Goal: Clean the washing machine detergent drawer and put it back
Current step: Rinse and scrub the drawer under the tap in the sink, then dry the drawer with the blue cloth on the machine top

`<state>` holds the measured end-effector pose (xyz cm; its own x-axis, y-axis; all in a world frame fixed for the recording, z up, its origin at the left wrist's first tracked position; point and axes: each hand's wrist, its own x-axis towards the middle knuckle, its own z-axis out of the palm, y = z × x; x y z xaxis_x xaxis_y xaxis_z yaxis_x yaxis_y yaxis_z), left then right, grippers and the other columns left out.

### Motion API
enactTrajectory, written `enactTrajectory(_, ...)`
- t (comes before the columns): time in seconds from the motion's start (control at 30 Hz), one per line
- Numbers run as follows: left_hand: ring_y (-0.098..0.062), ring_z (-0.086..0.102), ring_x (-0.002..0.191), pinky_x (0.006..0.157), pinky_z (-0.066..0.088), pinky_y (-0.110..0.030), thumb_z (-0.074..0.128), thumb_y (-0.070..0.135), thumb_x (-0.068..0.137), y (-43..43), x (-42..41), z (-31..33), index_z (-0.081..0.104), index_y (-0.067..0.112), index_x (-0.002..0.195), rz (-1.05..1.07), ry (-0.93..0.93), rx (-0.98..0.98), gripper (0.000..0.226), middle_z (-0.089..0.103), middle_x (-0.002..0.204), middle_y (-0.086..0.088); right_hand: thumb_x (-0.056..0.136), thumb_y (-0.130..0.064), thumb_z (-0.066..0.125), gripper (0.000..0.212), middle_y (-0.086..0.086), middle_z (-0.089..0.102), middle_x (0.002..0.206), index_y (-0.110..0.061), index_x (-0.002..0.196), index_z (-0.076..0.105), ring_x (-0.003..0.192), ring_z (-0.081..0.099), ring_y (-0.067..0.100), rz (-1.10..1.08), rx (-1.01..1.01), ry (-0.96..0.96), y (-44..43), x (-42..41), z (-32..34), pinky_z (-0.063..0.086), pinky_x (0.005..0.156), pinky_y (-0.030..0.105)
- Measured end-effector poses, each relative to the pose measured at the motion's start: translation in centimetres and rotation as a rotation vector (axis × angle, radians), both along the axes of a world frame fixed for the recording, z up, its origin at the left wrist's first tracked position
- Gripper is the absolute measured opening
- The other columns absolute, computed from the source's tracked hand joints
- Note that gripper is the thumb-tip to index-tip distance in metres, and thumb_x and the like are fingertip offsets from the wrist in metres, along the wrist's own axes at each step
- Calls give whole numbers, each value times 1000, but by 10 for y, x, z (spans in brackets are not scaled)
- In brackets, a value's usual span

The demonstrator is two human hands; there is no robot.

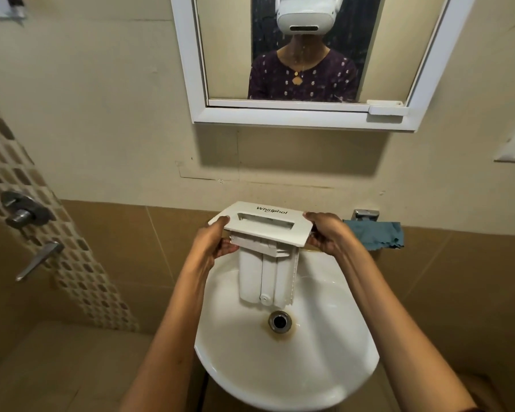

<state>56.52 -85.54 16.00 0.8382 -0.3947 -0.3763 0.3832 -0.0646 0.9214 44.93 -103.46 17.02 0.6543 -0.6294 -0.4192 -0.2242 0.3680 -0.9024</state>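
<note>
Bathroom, tiled wall behind sink point(286, 379) | left hand point(211, 248) and right hand point(327, 233) each in a closed grip on an end of the drawer point(265, 260) front panel | drawer hangs over the basin, long axis pointing down toward the drain point(279, 321), hands equally near | cloth point(375, 234) just right | no water running | rinse likely next.

Detergent drawer point(265, 263): white plastic, smooth; matt front panel with dark printed logo, body slightly glossy. Sink point(324, 367) below the drawer: white ceramic, glossy, with brownish staining around the shiny metal drain ring point(279, 321). Cloth point(375, 234) right of the drawer: teal fabric, soft, matt, ragged edge. Tap point(366, 215) behind the cloth: polished metal. Mirror point(304, 55) above the drawer: water-spotted glass in a smooth white frame. Wall tiles point(101, 233): tan, satin sheen.
</note>
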Motion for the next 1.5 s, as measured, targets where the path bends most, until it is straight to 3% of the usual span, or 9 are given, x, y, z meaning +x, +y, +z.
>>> enactTrajectory(0.4,-8,51,28,45,54,-27,51,22,94,0,2,-5,44,10,105,42,-44,12,18,45,63,-9,98,-13,44,23,4,52,70,-10,77,54,45,51,10,-14,20,-36,6,4,-2,49,42,21)
enactTrajectory(0.57,-17,52,48,41,53,-25,49,20,95,1,-4,-23,46,9,103,13,-24,76,14,46,64,-7,99,-14,41,22,9,52,69,-4,83,52,65,52,23,37,68,93,11,2,-22,46,97,35)
enactTrajectory(0.63,-19,49,54,42,54,-26,49,21,94,3,-3,-25,46,9,102,25,-24,79,15,45,64,-7,99,-13,41,21,8,52,70,-4,83,51,63,55,23,33,88,69,12,1,-20,50,89,32)
enactTrajectory(0.73,-19,49,57,44,54,-26,50,21,94,4,-1,-23,46,10,99,70,-36,42,14,44,65,-7,98,-12,43,22,5,55,70,-7,79,53,42,58,13,3,93,-18,12,2,-14,51,46,25)
enactTrajectory(0.97,-20,47,57,38,51,-22,49,18,95,10,-4,-35,48,6,100,78,-17,89,13,48,71,-7,99,-14,42,18,6,49,63,-3,90,53,41,50,17,38,37,63,32,6,-19,42,42,25)
enactTrajectory(1.1,-18,45,53,40,44,-23,54,27,93,24,-5,-28,51,9,96,94,-49,164,19,48,67,-6,98,-11,44,14,7,47,59,0,92,50,34,54,15,32,96,-46,57,14,-6,58,49,33)
enactTrajectory(1.17,-17,42,55,46,40,-24,55,35,92,33,-8,-20,50,10,90,132,-72,224,26,46,68,-6,98,-8,43,12,5,51,55,1,103,48,33,53,10,58,65,-125,76,21,4,51,36,26)
enactTrajectory(1.3,-15,53,61,46,46,-21,58,29,91,56,-1,-11,50,4,121,342,7,16,40,64,95,-11,98,-11,44,9,11,59,91,-7,105,44,67,61,20,132,-20,-254,121,35,18,50,36,24)
enactTrajectory(1.5,-32,67,94,68,57,-52,78,11,71,131,5,12,47,7,129,496,82,-238,66,66,113,-17,97,-13,47,16,-2,62,83,-20,83,44,71,64,12,352,-142,-419,193,45,39,55,60,33)
